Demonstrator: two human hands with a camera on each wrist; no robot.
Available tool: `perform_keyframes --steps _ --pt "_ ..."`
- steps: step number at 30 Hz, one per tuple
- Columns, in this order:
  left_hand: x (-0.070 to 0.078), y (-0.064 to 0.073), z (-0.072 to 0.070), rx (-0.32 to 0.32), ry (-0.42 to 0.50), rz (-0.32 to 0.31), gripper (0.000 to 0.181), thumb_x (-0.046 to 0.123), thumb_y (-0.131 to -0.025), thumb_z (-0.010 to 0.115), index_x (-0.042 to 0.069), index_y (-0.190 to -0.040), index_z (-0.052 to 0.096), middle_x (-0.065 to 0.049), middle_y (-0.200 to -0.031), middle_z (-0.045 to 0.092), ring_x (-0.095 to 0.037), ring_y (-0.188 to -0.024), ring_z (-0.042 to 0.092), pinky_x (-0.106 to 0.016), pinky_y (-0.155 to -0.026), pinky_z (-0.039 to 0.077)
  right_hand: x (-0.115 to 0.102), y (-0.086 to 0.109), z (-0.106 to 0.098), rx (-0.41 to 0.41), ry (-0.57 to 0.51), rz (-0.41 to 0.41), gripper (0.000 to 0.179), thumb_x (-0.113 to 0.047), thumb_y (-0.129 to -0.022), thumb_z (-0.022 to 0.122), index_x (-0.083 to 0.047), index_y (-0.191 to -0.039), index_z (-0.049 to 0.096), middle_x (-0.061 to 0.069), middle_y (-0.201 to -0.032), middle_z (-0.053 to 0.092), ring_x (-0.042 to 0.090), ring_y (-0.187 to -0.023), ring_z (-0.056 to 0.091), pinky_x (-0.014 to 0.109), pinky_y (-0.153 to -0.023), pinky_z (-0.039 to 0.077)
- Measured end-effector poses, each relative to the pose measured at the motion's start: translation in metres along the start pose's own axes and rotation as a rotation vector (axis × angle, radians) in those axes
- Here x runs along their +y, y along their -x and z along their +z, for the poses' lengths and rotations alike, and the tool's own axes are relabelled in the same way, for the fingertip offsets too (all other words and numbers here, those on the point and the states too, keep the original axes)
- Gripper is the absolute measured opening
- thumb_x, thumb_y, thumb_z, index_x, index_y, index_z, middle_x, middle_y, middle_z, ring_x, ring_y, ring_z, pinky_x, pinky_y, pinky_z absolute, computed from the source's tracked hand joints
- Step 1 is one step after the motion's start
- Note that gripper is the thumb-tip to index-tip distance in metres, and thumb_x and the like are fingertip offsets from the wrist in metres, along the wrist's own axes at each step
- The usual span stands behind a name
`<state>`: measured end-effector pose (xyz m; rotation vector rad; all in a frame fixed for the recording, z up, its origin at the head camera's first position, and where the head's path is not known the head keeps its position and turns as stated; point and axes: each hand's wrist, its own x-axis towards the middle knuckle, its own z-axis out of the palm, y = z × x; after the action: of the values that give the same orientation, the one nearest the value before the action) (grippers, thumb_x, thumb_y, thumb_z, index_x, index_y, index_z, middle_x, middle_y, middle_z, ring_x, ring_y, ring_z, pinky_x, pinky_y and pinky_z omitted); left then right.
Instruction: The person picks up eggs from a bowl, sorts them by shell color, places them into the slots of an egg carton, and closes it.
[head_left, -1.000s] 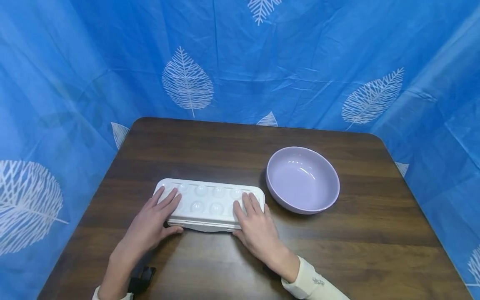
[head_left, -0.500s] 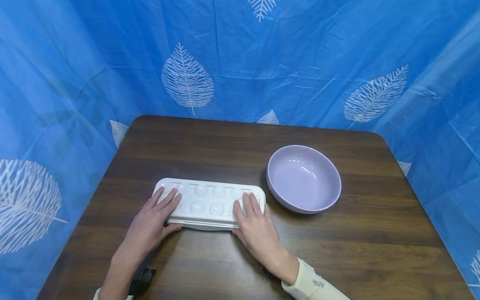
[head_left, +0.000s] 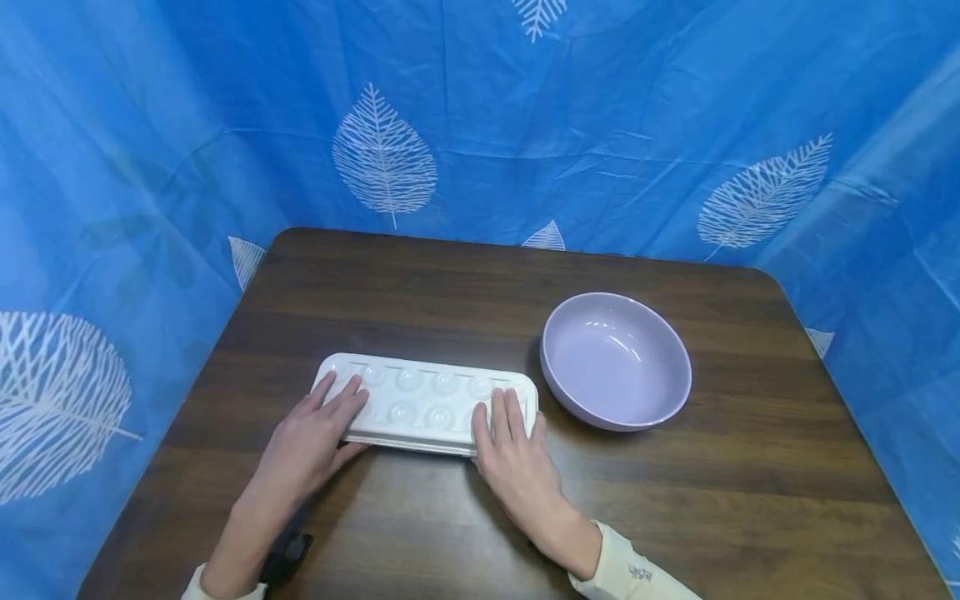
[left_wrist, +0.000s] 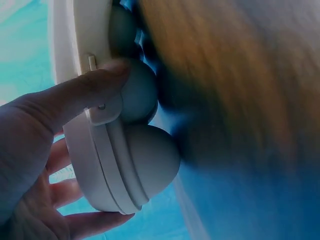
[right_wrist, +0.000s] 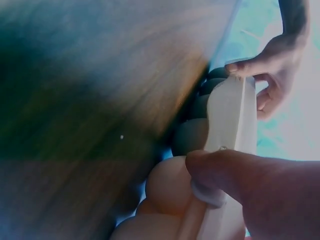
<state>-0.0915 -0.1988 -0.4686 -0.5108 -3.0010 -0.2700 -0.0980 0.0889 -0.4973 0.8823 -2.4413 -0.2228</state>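
Note:
A white plastic egg box (head_left: 423, 425) with domed bumps on its lid lies across the left-middle of the table. My left hand (head_left: 300, 446) grips its left end, fingers on the lid and thumb along the front side. In the left wrist view that thumb lies over a small latch (left_wrist: 105, 114), while rounded cups (left_wrist: 155, 162) bulge from the underside. My right hand (head_left: 525, 479) holds the other end, fingers spread on top. Its thumb presses by a second latch (right_wrist: 207, 195) in the right wrist view. Whatever is inside the box is hidden.
A lilac bowl (head_left: 617, 367) stands just beyond the box's right end. Something black (head_left: 285, 557) sits beside the left wrist. The dark wooden table (head_left: 712, 500) ends at the back against a blue leaf-print curtain (head_left: 480, 100).
Both hands keep their places on the egg box. Less of its front side shows below the lid, and the thumbs are tucked closer underneath. The head view has shifted slightly.

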Motion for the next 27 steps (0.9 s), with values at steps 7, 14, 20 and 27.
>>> perform_keyframes --steps 7,14,20,27 --pt "-0.002 0.002 -0.001 0.016 0.002 0.0 0.071 0.026 -0.074 0.088 0.002 -0.134 0.059 -0.017 -0.145 0.05 -0.043 -0.138 0.037 -0.062 -0.101 0.04 -0.004 -0.003 -0.004 -0.024 -0.041 0.024 0.073 -0.044 -0.072 0.084 -0.002 -0.125 0.056 0.027 -0.129 0.058 0.04 -0.122 0.055 0.058 -0.08 0.055" --pt "-0.004 0.004 -0.002 0.004 0.04 -0.024 0.073 0.023 -0.072 0.089 0.003 -0.135 0.058 -0.017 -0.146 0.048 -0.044 -0.139 0.034 -0.062 -0.104 0.037 -0.008 -0.006 -0.004 -0.05 -0.078 0.056 0.076 -0.045 -0.07 0.086 -0.003 -0.126 0.056 0.026 -0.132 0.057 0.04 -0.124 0.053 0.059 -0.082 0.054" --pt "-0.008 0.004 -0.001 -0.039 0.103 -0.075 0.077 0.022 -0.075 0.087 0.005 -0.141 0.053 -0.017 -0.151 0.042 -0.041 -0.142 0.028 -0.062 -0.11 0.029 -0.007 -0.009 -0.006 -0.119 -0.165 0.071 0.072 -0.045 -0.078 0.081 -0.004 -0.131 0.055 0.025 -0.136 0.054 0.04 -0.128 0.049 0.06 -0.086 0.051" --pt "-0.008 0.0 -0.009 -0.091 0.176 -0.1 0.076 0.047 -0.085 0.075 0.003 -0.143 0.051 -0.019 -0.152 0.041 -0.044 -0.143 0.023 -0.068 -0.109 0.024 0.009 -0.021 -0.017 -0.185 -0.375 0.088 0.049 -0.036 -0.092 0.069 -0.002 -0.125 0.057 0.021 -0.13 0.058 0.037 -0.124 0.052 0.061 -0.089 0.049"
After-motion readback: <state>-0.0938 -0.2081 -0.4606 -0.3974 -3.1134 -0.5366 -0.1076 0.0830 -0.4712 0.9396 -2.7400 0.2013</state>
